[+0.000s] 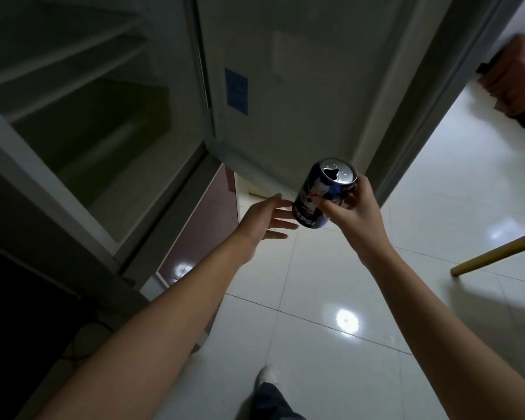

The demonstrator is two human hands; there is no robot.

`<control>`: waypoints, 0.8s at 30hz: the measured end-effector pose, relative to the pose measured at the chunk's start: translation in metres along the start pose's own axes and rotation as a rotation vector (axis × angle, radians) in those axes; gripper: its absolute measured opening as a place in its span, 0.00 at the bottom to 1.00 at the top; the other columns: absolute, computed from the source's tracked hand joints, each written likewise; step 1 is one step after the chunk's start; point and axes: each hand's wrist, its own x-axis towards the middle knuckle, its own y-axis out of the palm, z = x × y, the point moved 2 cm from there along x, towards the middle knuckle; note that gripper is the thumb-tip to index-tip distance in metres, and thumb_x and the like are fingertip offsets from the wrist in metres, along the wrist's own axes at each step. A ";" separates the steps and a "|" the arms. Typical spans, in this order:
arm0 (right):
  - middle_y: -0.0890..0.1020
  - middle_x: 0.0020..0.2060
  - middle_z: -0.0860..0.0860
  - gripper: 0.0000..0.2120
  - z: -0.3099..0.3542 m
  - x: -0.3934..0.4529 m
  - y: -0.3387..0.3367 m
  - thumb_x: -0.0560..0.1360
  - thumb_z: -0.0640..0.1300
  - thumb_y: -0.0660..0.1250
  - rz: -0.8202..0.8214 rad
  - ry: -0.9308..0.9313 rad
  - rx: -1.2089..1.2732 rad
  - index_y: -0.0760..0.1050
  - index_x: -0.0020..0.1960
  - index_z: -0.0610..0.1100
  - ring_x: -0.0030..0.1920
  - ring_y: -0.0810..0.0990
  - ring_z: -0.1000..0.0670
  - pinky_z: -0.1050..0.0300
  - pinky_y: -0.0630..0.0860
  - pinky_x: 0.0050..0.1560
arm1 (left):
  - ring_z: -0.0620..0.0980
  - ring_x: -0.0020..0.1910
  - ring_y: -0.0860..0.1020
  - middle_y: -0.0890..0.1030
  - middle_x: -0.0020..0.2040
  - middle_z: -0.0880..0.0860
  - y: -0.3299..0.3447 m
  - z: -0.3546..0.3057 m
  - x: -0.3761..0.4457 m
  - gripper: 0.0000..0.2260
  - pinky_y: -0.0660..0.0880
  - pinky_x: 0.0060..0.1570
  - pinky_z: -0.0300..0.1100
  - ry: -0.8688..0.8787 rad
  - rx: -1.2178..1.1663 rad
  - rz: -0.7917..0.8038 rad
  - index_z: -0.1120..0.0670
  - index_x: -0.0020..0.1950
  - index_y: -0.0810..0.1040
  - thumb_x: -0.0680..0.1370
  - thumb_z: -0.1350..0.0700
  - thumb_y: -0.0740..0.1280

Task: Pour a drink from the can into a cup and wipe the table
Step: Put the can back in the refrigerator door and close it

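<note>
Upper left of the frame, a fridge (82, 122) stands with its door swung wide, dim shelves showing inside, and its pale door (285, 86) fills the top centre. Left of centre now, the left hand (262, 218) reaches forward, palm turned toward the can, fingers (281, 221) straight and spread, holding nothing; the tips sit just beside the can's lower end, and whether they touch it I cannot tell. Centre frame, there's the can (323, 195), dark blue, up in the air over the white floor (331, 298), nowhere near any cup or counter, neither of which is in view. Its long axis is tilted, the top leaning toward the upper right and toward the camera, the base down to the lower left. And look at that lid: already open, the mouth a dark hole facing up and slightly this way. Just right of it, the right hand (353, 212) has the can, thumb and fingers curled round its side wall from the right.

My read: thin metal, so a hard squeeze will dent it, and if it's cold from the fridge it may be damp and slick. An open mouth means any liquid inside will slop out on a steep tilt. Best hold is round the middle of the wall, mouth kept uppermost.

Far right, a wooden chair leg (497, 253) pokes in, and at the bottom a shoe (267, 375) steps forward.
</note>
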 end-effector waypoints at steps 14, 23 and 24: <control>0.73 0.62 0.46 0.33 0.003 0.095 0.032 0.68 0.39 0.73 -0.086 -0.044 -0.066 0.61 0.67 0.41 0.57 0.73 0.52 0.67 0.72 0.50 | 0.50 0.47 0.80 0.80 0.57 0.58 -0.031 -0.043 0.077 0.23 0.77 0.47 0.45 -0.013 0.076 0.030 0.60 0.63 0.74 0.82 0.46 0.49; 0.75 0.60 0.41 0.32 -0.010 0.119 0.047 0.68 0.42 0.73 -0.161 -0.013 -0.165 0.61 0.66 0.37 0.60 0.75 0.43 0.47 0.74 0.59 | 0.55 0.56 0.77 0.76 0.62 0.61 -0.044 -0.058 0.108 0.23 0.75 0.47 0.42 -0.040 0.157 0.095 0.62 0.64 0.72 0.82 0.47 0.50; 0.75 0.60 0.41 0.32 -0.012 0.120 0.048 0.68 0.41 0.73 -0.166 -0.001 -0.164 0.61 0.66 0.37 0.59 0.75 0.43 0.47 0.74 0.59 | 0.55 0.56 0.76 0.76 0.63 0.61 -0.044 -0.058 0.112 0.22 0.74 0.46 0.40 -0.030 0.166 0.086 0.63 0.64 0.72 0.82 0.49 0.51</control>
